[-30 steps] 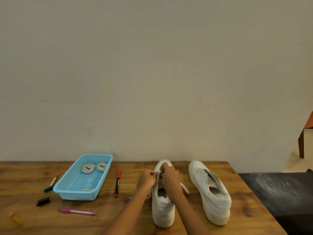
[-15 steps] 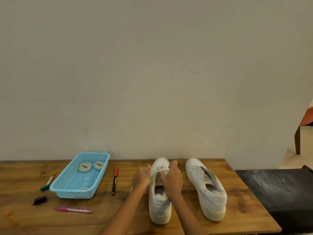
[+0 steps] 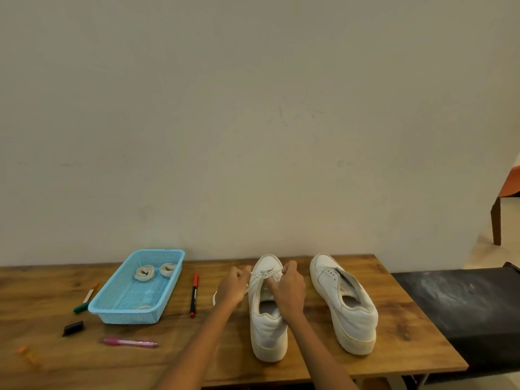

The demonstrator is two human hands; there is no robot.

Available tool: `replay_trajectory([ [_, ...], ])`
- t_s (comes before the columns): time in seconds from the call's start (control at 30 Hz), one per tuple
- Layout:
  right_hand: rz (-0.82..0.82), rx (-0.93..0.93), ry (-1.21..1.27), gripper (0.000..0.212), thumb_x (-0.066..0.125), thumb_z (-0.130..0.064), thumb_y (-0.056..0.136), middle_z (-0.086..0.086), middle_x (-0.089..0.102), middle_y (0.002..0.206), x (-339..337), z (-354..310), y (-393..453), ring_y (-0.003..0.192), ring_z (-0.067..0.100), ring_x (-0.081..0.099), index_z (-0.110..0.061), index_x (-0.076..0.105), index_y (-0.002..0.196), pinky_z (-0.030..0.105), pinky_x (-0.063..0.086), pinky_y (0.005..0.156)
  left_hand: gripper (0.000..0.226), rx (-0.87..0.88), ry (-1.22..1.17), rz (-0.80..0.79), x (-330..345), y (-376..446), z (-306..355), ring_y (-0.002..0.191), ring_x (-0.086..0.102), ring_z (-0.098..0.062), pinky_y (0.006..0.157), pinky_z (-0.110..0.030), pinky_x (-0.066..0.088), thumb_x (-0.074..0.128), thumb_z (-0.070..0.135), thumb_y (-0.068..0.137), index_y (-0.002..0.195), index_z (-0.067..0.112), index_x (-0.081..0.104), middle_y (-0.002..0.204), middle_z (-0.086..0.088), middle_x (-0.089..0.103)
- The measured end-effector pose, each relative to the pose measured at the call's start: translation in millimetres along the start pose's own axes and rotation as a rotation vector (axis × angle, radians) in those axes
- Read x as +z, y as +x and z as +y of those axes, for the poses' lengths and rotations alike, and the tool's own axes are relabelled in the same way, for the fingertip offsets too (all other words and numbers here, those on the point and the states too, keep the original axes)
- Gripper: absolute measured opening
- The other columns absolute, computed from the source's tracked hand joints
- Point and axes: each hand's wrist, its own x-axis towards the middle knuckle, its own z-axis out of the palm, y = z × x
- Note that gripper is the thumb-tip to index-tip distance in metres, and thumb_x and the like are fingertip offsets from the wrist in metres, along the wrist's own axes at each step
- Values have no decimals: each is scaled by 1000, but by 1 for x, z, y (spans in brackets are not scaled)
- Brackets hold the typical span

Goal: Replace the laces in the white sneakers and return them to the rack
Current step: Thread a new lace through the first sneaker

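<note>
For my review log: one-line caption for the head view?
Both hands, left hand and right hand, pull lace on left sneaker.

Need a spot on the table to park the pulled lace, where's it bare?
Bare wood between the red marker and left hand, in front of the blue basket right of the pink pen, and by the table edge right of the unlaced sneaker. Crowded left of the basket: markers, a black cap.

A brown wooden table (image 3: pixel 408 327) stands against a plain pale wall (image 3: pixel 253 108). On it lie a red and black marker pen (image 3: pixel 194 295), a pink pen (image 3: pixel 130 342), a green-tipped marker (image 3: pixel 85 299) and a small black cap (image 3: pixel 73 328). A dark black bench (image 3: pixel 461 311) sits just beside the table.
</note>
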Motion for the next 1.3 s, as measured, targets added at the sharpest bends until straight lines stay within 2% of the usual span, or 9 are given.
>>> replay_trajectory([
  [0.13,-4,4,3,35,69,-25,81,4,60,92,-1,0,0,81,20,57,-17,37,93,23,38,60,26,121,205,-216,2,2,-14,59,43,-6,54,-19,32,50,35,96,82,16,60,72,4,55],
  [0.33,-1,5,24,35,70,-24,80,2,55,85,-2,0,0,75,18,55,-16,38,93,23,40,57,28,-239,-930,36,-10,4,15,55,45,-15,52,-23,37,34,5,94,69,8,46,63,-6,48],
  [0.47,-5,-2,31,32,68,-21,81,0,53,83,-2,-1,-1,73,16,51,-15,38,91,20,32,53,32,-161,-530,16,5,-5,4,54,37,-14,48,-23,31,29,12,98,67,13,39,61,-2,38],
  [0.6,-3,-9,52,28,64,-17,82,1,53,85,-3,-2,-2,75,17,49,-15,38,91,22,32,58,29,-37,-188,61,30,-7,-9,72,46,-19,62,-28,33,36,20,99,80,6,53,72,-6,50],
  [0.77,-1,-1,36,26,62,-15,83,0,52,86,-3,-1,-1,76,17,48,-16,37,91,21,29,53,46,-125,201,-8,32,-9,-22,77,55,-18,67,-29,44,42,45,96,94,5,64,94,-10,67],
  [1.0,-12,-7,32,26,62,-15,84,0,52,87,-3,-2,-1,76,17,48,-15,37,92,24,33,60,61,49,515,141,17,-6,-9,126,42,-25,101,-41,40,58,39,89,141,24,29,138,-8,43],
  [1.07,-24,6,32,24,62,-14,84,2,55,89,-2,-2,-2,77,17,49,-16,38,91,24,35,61,61,184,499,63,12,3,-8,121,46,-23,97,-37,44,58,30,91,144,26,28,132,-6,48],
  [1.2,-71,4,-18,16,57,-11,87,5,61,97,-3,-4,-3,78,13,48,-16,42,90,19,36,60,55,278,216,-121,-6,11,4,67,52,-13,66,-27,47,50,8,93,144,18,30,76,-1,57],
  [1.3,-234,4,-84,17,61,-17,85,0,59,91,-9,-5,4,75,10,48,-19,44,89,14,35,53,35,145,-35,-135,-20,16,19,60,45,-10,57,-22,41,42,6,95,129,11,49,81,-2,56],
])
